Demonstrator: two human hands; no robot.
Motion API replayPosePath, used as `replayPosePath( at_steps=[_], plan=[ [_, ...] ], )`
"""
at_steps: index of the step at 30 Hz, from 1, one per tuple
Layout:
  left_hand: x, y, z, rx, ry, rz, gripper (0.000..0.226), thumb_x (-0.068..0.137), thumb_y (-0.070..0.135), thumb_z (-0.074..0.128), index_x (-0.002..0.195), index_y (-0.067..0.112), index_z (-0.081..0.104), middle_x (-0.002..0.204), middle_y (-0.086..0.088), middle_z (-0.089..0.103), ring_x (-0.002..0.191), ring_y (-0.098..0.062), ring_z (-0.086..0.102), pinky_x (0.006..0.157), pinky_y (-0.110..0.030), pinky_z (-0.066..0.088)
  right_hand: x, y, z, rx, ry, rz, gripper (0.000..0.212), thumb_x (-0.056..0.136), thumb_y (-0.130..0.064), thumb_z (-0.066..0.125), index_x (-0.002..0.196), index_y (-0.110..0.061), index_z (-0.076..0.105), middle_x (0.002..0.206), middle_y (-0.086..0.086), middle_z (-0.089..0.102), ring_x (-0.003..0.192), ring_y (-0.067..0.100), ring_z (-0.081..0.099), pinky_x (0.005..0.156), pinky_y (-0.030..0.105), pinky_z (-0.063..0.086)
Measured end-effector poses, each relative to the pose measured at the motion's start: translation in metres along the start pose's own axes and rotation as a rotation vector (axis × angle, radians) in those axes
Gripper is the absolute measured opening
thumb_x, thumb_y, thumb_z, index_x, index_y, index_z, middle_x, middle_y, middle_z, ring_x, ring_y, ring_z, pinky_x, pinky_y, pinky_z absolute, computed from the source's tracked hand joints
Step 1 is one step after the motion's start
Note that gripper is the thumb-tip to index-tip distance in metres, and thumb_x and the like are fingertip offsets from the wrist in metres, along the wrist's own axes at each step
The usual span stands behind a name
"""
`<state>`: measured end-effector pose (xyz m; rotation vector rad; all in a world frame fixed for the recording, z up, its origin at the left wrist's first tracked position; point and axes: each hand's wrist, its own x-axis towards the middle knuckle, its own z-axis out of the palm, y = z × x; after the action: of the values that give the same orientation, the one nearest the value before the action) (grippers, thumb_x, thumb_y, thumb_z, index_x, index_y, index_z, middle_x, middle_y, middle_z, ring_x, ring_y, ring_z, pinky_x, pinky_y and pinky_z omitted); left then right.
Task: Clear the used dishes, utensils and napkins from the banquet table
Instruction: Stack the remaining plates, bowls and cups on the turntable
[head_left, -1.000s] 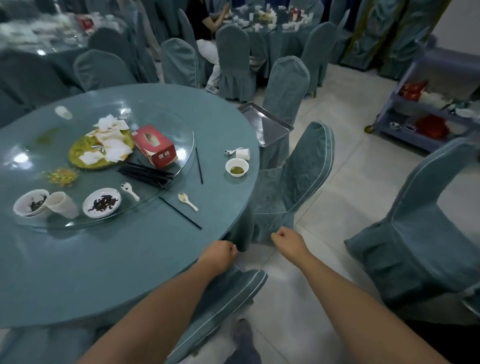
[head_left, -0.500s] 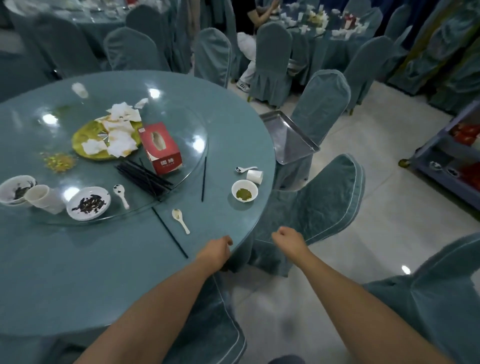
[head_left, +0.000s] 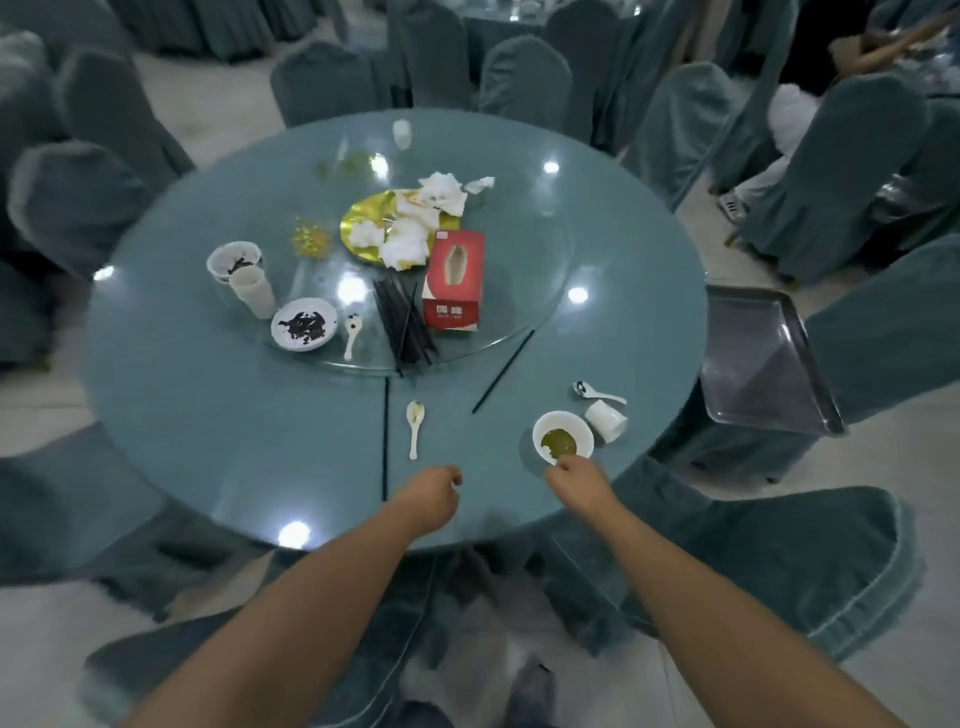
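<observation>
On the round teal table (head_left: 208, 415), a small white bowl (head_left: 562, 435) of green sauce stands near the front edge. My right hand (head_left: 574, 480) has its fingertips at the bowl's near rim; whether they pinch it is unclear. My left hand (head_left: 431, 493) hovers loosely curled and holds nothing, just below a white spoon (head_left: 414, 427) and a black chopstick (head_left: 385, 436). A tipped cup (head_left: 605, 421) and another spoon (head_left: 597, 393) lie behind the bowl. The glass turntable (head_left: 519, 249) carries a red tissue box (head_left: 454, 280), bundled chopsticks (head_left: 402, 327), used napkins (head_left: 405, 239) on a gold plate (head_left: 363, 218), and a saucer (head_left: 304, 325).
A metal tray (head_left: 758, 364) rests on a chair at the table's right edge. Covered chairs ring the table, one close on my right (head_left: 779, 561). A bowl (head_left: 234, 260) and a lying cup (head_left: 253, 291) sit on the turntable's left. A second chopstick (head_left: 503, 371) lies diagonally.
I have turned to face the table squarely. Both hands moved from beside the table edge to above the tabletop, the right one reaching the sauce bowl.
</observation>
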<state>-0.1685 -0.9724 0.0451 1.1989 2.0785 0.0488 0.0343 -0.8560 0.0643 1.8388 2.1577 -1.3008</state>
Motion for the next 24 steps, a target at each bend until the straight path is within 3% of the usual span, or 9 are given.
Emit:
replayPosePath(
  at_steps=[5,9,13,18,24],
  plan=[
    [-0.012,0.0,0.001,-0.05,0.019,-0.104,0.036,0.098,0.02,0.039,0.13,0.024,0.054,0.13,-0.008,0.057,0.109,-0.027,0.059,0.093,-0.036,0.05,0.02,-0.012,-0.006,0.023,-0.096,-0.065,0.024,0.085,-0.015,0.047,0.064,-0.017,0.035,0.065,0.001,0.039,0.06,0.017,0.032,0.055,0.028,0.028],
    [-0.012,-0.011,-0.006,-0.054,0.061,-0.189,0.032,0.096,0.023,0.04,0.123,0.027,0.057,0.125,-0.006,0.06,0.103,-0.026,0.062,0.092,-0.036,0.052,0.036,-0.031,0.0,0.04,-0.127,-0.097,0.033,0.085,-0.009,0.048,0.06,-0.018,0.029,0.061,-0.001,0.032,0.062,0.018,0.029,0.056,0.03,0.025],
    [0.005,-0.021,-0.019,-0.066,0.093,-0.242,0.029,0.097,0.026,0.042,0.12,0.026,0.058,0.117,-0.004,0.061,0.097,-0.024,0.063,0.088,-0.038,0.054,0.058,-0.047,0.0,-0.12,-0.208,-0.122,0.029,0.09,-0.011,0.044,0.063,-0.016,0.033,0.07,0.003,0.041,0.068,0.022,0.037,0.054,0.029,0.026],
    [0.036,-0.033,-0.038,-0.027,0.131,-0.249,0.028,0.096,0.025,0.041,0.117,0.023,0.059,0.105,-0.003,0.063,0.089,-0.024,0.063,0.08,-0.037,0.056,0.094,-0.069,0.001,-0.146,-0.206,-0.094,0.018,0.088,-0.017,0.045,0.071,-0.014,0.042,0.075,0.004,0.049,0.071,0.023,0.044,0.064,0.033,0.033],
    [0.085,-0.068,-0.077,-0.009,0.12,-0.26,0.028,0.097,0.025,0.039,0.117,0.018,0.057,0.114,-0.005,0.063,0.1,-0.025,0.061,0.087,-0.038,0.054,0.144,-0.108,0.002,-0.243,-0.211,-0.04,0.02,0.092,-0.021,0.043,0.072,-0.017,0.041,0.089,0.009,0.053,0.087,0.025,0.048,0.077,0.029,0.037]
  ],
)
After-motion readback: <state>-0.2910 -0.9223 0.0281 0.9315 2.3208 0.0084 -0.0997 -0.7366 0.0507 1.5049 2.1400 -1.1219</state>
